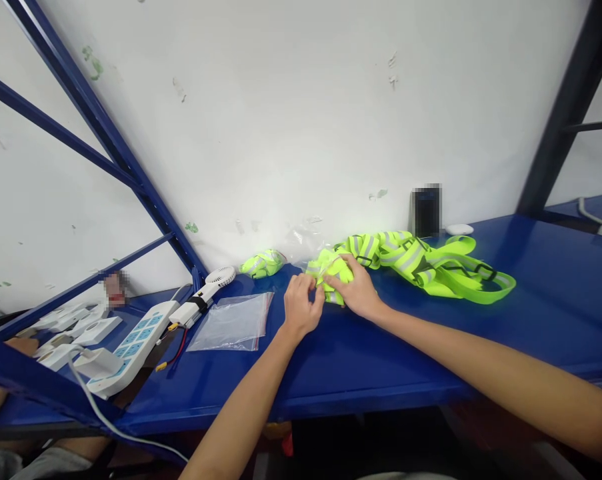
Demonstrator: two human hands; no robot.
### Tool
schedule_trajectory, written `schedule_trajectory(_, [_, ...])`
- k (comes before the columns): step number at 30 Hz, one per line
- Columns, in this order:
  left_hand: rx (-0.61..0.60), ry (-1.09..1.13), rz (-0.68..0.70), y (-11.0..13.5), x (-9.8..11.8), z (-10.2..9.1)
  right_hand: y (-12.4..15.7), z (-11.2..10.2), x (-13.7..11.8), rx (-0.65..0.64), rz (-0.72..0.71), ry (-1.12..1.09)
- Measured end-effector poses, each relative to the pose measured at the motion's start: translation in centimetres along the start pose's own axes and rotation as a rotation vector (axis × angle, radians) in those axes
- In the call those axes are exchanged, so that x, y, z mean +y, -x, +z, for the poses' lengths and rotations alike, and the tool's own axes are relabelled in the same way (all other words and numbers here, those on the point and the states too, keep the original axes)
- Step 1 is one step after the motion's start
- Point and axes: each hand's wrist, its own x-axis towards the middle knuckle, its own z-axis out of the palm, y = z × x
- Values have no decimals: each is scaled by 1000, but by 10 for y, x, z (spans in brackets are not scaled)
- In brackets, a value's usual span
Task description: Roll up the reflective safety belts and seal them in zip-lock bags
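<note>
A folded neon-yellow reflective vest (pixel 332 269) lies on the blue shelf (pixel 361 360) near the wall. My left hand (pixel 301 308) pinches its near left edge, fingers closed. My right hand (pixel 357 288) rests on top of the bundle and presses it down, fingers curled on the fabric. Behind and to the right, a loose pile of the same reflective vests (pixel 431 263) spreads out. A small rolled vest bundle (pixel 263 263) sits to the left by the wall.
A clear zip bag (pixel 233 322) lies flat left of my hands. Further left are a white power strip (pixel 131 347), a small white fan (pixel 219 277) and white adapters (pixel 75 327). A dark phone-like device (pixel 427 210) leans on the wall. Blue rack struts (pixel 105 133) cross at left.
</note>
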Motion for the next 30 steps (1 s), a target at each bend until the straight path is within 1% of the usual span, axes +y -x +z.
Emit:
schedule_trajectory(2, [16,27,-37,-2,-2,-5,-2,-2,0,-3,-2,2])
schedule_trajectory(3, [3,38,-43,-3,-4,-7,-2,-3,0,-15,3,7])
schedule_trajectory(7, [-141,26,9,-5,-12,-15,1,-8,-5,-35,-59,92])
schedule_trajectory(10, [-216,-104,78,-6,-15,-19,4,-10,-9,-43,-107,162])
schedule_trajectory(13, [-282,-285,132,-7,-12,-19,4,-9,-5,-43,-173,249])
schedule_trajectory(15, [-348,-372,113,-7,-8,-15,4,-8,0,-45,-235,314])
schedule_trajectory(17, [-388,-422,48,-7,-2,-10,3,-7,6,-49,-287,356])
schedule_trajectory(19, [-374,-436,-13,-7,2,-5,3,-7,8,-78,-285,364])
schedule_trajectory(23, [-262,-399,-45,-3,5,0,3,-9,5,-142,-178,336])
schedule_trajectory(27, [-167,-329,-12,0,5,1,0,-11,1,-110,-179,305])
schedule_trajectory(30, [-170,-271,66,2,7,1,-3,-13,0,-112,-114,277])
